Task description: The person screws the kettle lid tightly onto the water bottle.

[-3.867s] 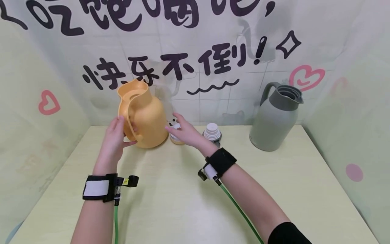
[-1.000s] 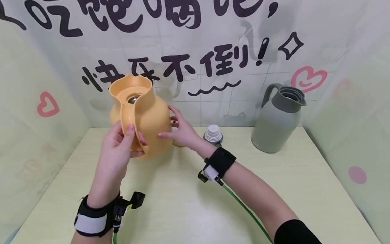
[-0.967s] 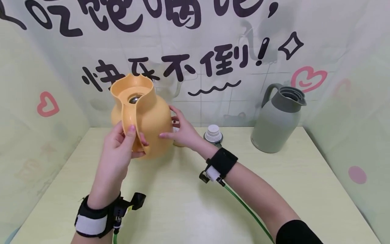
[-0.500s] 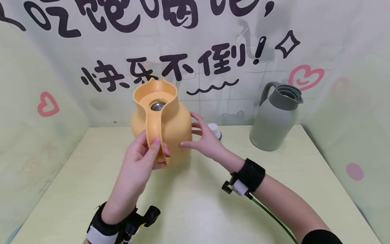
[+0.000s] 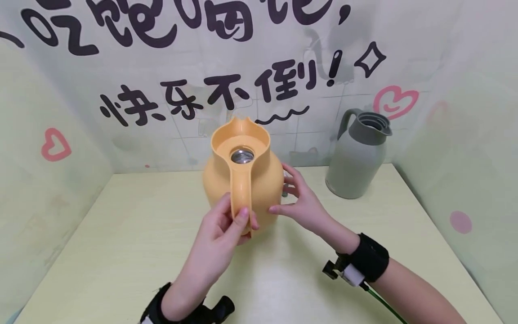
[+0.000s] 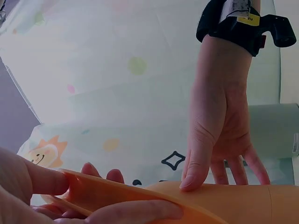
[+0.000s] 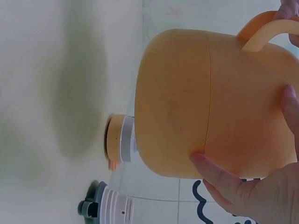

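My left hand (image 5: 220,238) grips the handle (image 5: 240,186) of an orange vacuum jug (image 5: 265,191), its thumb laid along the handle. The lidless mouth shows a silvery liner. My right hand (image 5: 309,209) touches the jug's right side with thumb and spread fingers, which look fairly straight in the left wrist view. Seen from the right wrist, the jug's base appears raised off the table. Behind it stand an orange-topped stopper (image 7: 114,140) and a grey stopper with a white ribbed plug (image 7: 114,205). The jug hides most of both in the head view.
A grey-green vacuum jug (image 5: 356,166) with a dark grey collar and handle, also lidless, stands at the back right of the pale table (image 5: 121,252). A printed cloth backdrop (image 5: 194,58) hangs behind, with cloth walls on both sides.
Both hands have carried the orange jug rightward and toward me from the back left. Its handle has turned to face me, and it now covers the stoppers. The grey-green jug stays put.
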Demonstrator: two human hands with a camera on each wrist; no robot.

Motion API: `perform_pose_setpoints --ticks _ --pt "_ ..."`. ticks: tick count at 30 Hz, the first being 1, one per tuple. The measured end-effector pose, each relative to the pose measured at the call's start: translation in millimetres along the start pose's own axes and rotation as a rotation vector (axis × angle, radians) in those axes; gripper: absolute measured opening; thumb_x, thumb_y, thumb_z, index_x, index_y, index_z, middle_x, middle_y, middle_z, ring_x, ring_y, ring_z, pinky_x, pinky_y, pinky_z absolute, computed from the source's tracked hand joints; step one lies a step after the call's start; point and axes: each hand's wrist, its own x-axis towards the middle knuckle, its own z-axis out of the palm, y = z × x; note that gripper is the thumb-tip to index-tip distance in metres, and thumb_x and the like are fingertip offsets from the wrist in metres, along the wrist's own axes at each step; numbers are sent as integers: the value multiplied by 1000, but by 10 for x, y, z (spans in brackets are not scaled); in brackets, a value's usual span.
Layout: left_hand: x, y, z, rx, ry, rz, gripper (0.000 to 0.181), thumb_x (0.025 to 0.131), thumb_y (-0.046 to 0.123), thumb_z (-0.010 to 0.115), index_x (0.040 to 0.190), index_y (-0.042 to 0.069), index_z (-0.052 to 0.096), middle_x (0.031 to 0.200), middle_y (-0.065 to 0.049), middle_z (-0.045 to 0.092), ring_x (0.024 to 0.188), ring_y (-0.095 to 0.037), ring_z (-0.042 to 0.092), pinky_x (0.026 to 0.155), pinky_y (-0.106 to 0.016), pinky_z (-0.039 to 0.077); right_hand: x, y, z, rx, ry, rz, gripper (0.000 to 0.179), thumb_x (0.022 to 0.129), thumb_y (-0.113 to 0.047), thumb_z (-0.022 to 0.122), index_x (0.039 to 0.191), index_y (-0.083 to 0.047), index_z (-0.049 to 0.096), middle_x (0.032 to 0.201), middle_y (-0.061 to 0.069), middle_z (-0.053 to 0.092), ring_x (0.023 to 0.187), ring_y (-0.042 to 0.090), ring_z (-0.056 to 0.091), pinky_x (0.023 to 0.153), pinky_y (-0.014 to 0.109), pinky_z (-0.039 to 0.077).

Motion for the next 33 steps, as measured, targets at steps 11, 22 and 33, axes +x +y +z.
perform_pose_setpoints --ticks 11,22,33 --pt "-81 -183 265 -59 -99 -33 12 100 11 49 104 0 52 85 -12 57 73 -24 52 64 -25 45 -344 207 -213 15 15 53 98 71 -4 84 149 -24 28 138 20 41 122 40 44 78 42 53" --pt "-156 -396 429 -94 -121 -22 16 100 15 51 100 0 54 84 -12 58 71 -19 51 66 -25 45 -587 394 -300 5 26 52 95 73 -5 83 148 -22 29 137 22 39 123 41 43 79 38 53" --pt "-171 -545 549 -139 -156 -4 16 100 12 50 102 -4 52 83 -15 57 68 -16 47 63 -21 41 -685 560 -372 16 32 51 95 72 -4 83 148 -20 29 137 23 40 122 43 43 77 35 54"
